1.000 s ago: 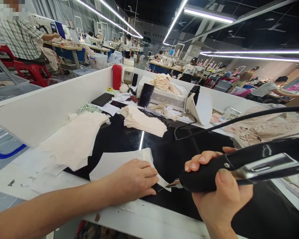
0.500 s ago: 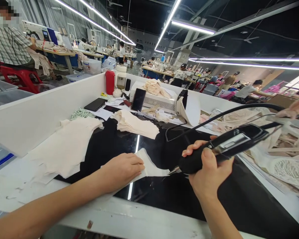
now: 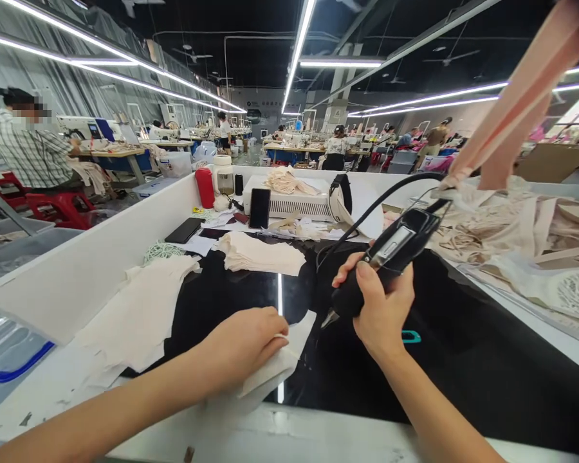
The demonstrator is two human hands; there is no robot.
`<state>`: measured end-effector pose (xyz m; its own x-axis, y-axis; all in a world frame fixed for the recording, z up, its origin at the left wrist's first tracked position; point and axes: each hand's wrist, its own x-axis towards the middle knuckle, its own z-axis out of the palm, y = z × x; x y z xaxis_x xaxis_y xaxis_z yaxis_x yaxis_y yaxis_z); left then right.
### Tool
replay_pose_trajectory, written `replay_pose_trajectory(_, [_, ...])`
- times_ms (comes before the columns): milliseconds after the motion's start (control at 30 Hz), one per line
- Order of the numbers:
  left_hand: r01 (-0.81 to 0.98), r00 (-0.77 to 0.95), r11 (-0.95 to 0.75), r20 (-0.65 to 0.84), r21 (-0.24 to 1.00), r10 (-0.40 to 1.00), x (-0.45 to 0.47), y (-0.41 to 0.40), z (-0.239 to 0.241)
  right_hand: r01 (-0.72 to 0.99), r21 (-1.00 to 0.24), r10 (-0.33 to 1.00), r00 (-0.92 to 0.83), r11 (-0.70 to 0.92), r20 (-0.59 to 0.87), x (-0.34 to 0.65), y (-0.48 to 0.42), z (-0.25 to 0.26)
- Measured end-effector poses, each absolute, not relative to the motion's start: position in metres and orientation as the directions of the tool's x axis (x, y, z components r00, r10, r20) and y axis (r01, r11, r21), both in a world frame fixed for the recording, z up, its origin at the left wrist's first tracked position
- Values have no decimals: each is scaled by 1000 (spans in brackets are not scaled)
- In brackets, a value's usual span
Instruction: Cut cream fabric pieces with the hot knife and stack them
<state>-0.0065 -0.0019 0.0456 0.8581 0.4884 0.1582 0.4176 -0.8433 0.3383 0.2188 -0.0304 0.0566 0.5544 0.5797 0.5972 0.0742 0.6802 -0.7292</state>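
My left hand [image 3: 253, 341] is closed on the edge of a cream fabric piece [image 3: 296, 341] lying on the black tabletop [image 3: 453, 347]. Fingers and thumb pinch it, and its far corner points up and right. In my right hand [image 3: 383, 302] is a black corded hand tool [image 3: 386, 257], gripped around its body. Its pointed metal tip aims down and left, just right of the fabric and apart from it. Beyond my hands lies a stack of cream fabric pieces [image 3: 263, 254]. Left of my forearm spreads a larger pile of cream pieces [image 3: 135, 308].
A teal clip-like item [image 3: 412, 336] lies beside my right wrist. Heaped beige straps [image 3: 525, 225] fill the right side, under a hanging pink strip [image 3: 516, 103]. Phones [image 3: 259, 208], a white vented box [image 3: 299, 206] and a red bottle [image 3: 204, 188] stand at the back, within a white low wall [image 3: 101, 270].
The tool tip has come away from the fabric's right corner. My left hand has turned the piece so that its corner points upward. The view has shifted, and the teal item now shows.
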Motion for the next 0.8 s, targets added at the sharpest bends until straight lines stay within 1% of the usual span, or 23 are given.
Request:
replay_pose_trajectory(67, [326, 896, -889, 193, 322, 399, 2, 12, 48, 56, -729, 583, 559, 683, 589, 215, -30, 56])
replay_pose_trajectory(167, [163, 947, -909, 197, 383, 253, 15, 32, 45, 34, -726, 588, 561, 687, 582, 211, -30, 55])
replay_pose_trajectory(267, [112, 968, -898, 158, 426, 196, 24, 45, 38, 19, -733, 602, 557, 680, 573, 208, -29, 54])
replay_pose_trajectory(367, [151, 978, -895, 68, 420, 197, 25, 50, 34, -11, -735, 613, 561, 678, 557, 205, -28, 54])
replay_pose_trajectory(467, [218, 974, -884, -29, 414, 226, 23, 50, 34, -32, -729, 620, 552, 683, 557, 202, -26, 54])
replay_pose_trajectory(567, [261, 965, -863, -89, 433, 247, 19, 49, 34, -40, -727, 628, 538, 685, 562, 199, -23, 53])
replay_pose_trajectory(667, [280, 959, -851, -100, 443, 263, 14, 47, 33, -40, -728, 630, 533, 685, 564, 196, -22, 52])
replay_pose_trajectory(800, [294, 954, -857, -79, 422, 289, 8, 45, 30, -30, -725, 626, 530, 689, 573, 191, -20, 51])
